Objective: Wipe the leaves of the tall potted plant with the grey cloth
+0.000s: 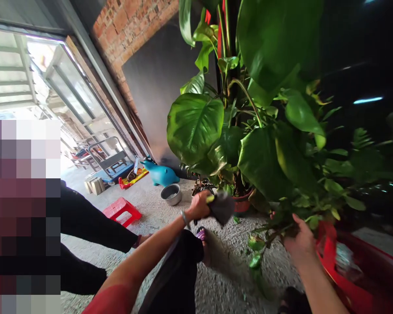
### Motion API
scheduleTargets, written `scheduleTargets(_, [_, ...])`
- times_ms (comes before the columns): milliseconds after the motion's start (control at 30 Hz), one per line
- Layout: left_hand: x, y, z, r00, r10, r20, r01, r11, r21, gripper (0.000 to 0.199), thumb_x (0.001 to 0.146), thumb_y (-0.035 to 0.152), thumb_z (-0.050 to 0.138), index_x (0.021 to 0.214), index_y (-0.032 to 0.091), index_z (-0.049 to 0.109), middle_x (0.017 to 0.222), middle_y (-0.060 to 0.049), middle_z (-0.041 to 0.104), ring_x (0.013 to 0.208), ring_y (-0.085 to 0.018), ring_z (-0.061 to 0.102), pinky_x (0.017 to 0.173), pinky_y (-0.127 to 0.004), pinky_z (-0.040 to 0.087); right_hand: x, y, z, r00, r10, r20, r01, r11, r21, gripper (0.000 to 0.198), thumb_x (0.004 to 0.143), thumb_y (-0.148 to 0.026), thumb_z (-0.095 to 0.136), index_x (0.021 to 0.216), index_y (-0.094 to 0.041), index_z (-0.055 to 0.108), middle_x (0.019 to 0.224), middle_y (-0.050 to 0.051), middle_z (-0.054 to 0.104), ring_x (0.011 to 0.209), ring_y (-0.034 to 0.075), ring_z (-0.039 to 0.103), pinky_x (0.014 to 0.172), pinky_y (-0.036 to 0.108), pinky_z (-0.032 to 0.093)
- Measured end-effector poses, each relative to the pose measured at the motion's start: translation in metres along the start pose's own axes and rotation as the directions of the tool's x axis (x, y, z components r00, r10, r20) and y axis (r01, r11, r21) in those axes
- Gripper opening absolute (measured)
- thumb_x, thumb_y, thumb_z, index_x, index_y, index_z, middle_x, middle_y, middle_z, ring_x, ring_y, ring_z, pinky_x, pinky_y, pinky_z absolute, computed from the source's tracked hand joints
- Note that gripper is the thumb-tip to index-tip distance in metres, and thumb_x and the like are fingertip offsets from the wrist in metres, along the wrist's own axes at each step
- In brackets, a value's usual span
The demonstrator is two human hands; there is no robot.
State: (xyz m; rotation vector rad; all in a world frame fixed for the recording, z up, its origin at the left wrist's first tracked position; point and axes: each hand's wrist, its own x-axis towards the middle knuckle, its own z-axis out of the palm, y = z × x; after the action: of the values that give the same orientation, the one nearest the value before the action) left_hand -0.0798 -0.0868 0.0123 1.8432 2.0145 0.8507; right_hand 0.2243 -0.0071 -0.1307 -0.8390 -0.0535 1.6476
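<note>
Gripping a dark, blurred tool (pixel 224 208), the left hand (pixel 199 205) hung just below the centre of the frame, left of the red-brown pot (pixel 242 205) from which the big leafy plant (pixel 196 126) rose to the top edge. From where I stood, the right hand (pixel 300 242), lower right, held leafy stems (pixel 256 245) between thumb and partly hidden fingers, their ends drooping over the rough floor (pixel 222 270) near a red bag (pixel 328 244). A metal bowl (pixel 171 198) and a red stool (pixel 119 207) were left of centre, near a blue toy animal (pixel 160 173)
</note>
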Motion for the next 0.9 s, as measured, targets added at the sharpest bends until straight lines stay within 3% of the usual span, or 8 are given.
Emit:
scheduleTargets(67, [-0.034, -0.003, 0.018, 0.979, 0.043, 0.2, -0.035, 0.998, -0.043, 0.021, 0.059, 0.008, 0.068, 0.071, 0.018, 0.055, 0.066, 0.005, 0.052, 0.066, -0.014, 0.051, 0.061, -0.025, 0.034, -0.001, -0.001, -0.004, 0.999, 0.025, 0.029, -0.025, 1.0, 0.008, 0.02, 0.075, -0.025, 0.063, 0.093, -0.023, 0.07, 0.08, 0.003, 0.078, 0.07, 0.026, 0.077, 0.076, 0.05, 0.067])
scheduleTargets(133, [-0.056, 0.008, 0.018, 0.97, 0.12, 0.209, -0.097, 0.988, -0.118, 0.02, 0.06, 0.01, 0.069, 0.075, 0.017, 0.057, 0.069, 0.004, 0.056, 0.069, -0.014, 0.053, 0.062, -0.025, 0.036, -0.005, -0.003, -0.008, 0.998, 0.04, 0.051, -0.041, 0.999, 0.015, 0.019, 0.075, -0.026, 0.065, 0.093, -0.022, 0.07, 0.08, 0.004, 0.078, 0.077, 0.029, 0.078, 0.075, 0.051, 0.067])
scheduleTargets(233, [-0.046, 0.047, 0.005, 0.969, 0.246, -0.035, -0.248, 0.949, -0.196, 0.022, 0.066, 0.015, 0.07, 0.084, 0.019, 0.059, 0.079, 0.002, 0.063, 0.074, -0.015, 0.057, 0.068, -0.026, 0.042, -0.012, -0.007, -0.009, 0.999, 0.033, 0.034, -0.034, 0.999, 0.01, 0.02, 0.075, -0.028, 0.066, 0.093, -0.021, 0.071, 0.075, 0.004, 0.077, 0.081, 0.031, 0.079, 0.073, 0.049, 0.067])
scheduleTargets(400, [0.029, 0.095, 0.032, 0.837, 0.378, -0.396, -0.441, 0.894, -0.079, 0.027, 0.071, 0.011, 0.066, 0.096, 0.021, 0.06, 0.101, -0.007, 0.068, 0.097, -0.024, 0.062, 0.086, -0.035, 0.05, -0.016, -0.01, -0.007, 0.998, -0.056, 0.015, 0.056, 0.998, 0.024, 0.02, 0.073, -0.027, 0.069, 0.093, -0.023, 0.071, 0.078, 0.003, 0.079, 0.084, 0.03, 0.079, 0.073, 0.046, 0.067])
scheduleTargets(533, [0.042, 0.063, 0.082, 0.975, 0.221, 0.035, -0.223, 0.972, 0.072, 0.035, 0.06, 0.001, 0.064, 0.088, 0.021, 0.06, 0.094, -0.008, 0.068, 0.09, -0.026, 0.064, 0.08, -0.036, 0.05, -0.011, -0.008, -0.008, 0.996, -0.081, 0.022, 0.08, 0.996, 0.05, 0.018, 0.071, -0.023, 0.072, 0.089, -0.024, 0.07, 0.077, -0.001, 0.078, 0.08, 0.026, 0.079, 0.077, 0.043, 0.068])
scheduleTargets(633, [0.017, 0.021, 0.093, 0.929, 0.255, 0.27, -0.271, 0.962, 0.023, 0.037, 0.055, -0.001, 0.063, 0.084, 0.021, 0.059, 0.089, -0.004, 0.067, 0.085, -0.023, 0.063, 0.076, -0.033, 0.048, -0.008, -0.007, -0.01, 0.996, -0.066, 0.061, 0.063, 0.997, 0.041, 0.016, 0.073, -0.023, 0.073, 0.088, -0.024, 0.071, 0.076, -0.001, 0.078, 0.08, 0.025, 0.079, 0.079, 0.042, 0.068])
scheduleTargets(767, [0.016, 0.012, 0.082, 0.931, 0.365, 0.007, -0.364, 0.929, -0.062, 0.025, 0.065, 0.006, 0.064, 0.084, 0.022, 0.056, 0.088, -0.003, 0.064, 0.086, -0.021, 0.06, 0.08, -0.033, 0.048, -0.005, -0.006, -0.014, 0.998, -0.041, 0.051, 0.038, 0.998, 0.056, 0.014, 0.075, -0.022, 0.071, 0.088, -0.025, 0.072, 0.077, 0.0, 0.079, 0.081, 0.026, 0.079, 0.077, 0.042, 0.068])
scheduleTargets(900, [0.076, 0.05, 0.104, 0.917, 0.335, -0.216, -0.346, 0.938, -0.013, 0.029, 0.069, 0.008, 0.066, 0.093, 0.023, 0.057, 0.098, -0.006, 0.064, 0.096, -0.024, 0.061, 0.087, -0.037, 0.049, -0.003, -0.005, -0.019, 0.997, -0.047, 0.057, 0.044, 0.997, 0.062, 0.014, 0.073, -0.024, 0.074, 0.087, -0.024, 0.071, 0.078, 0.0, 0.079, 0.083, 0.027, 0.08, 0.075, 0.042, 0.069])
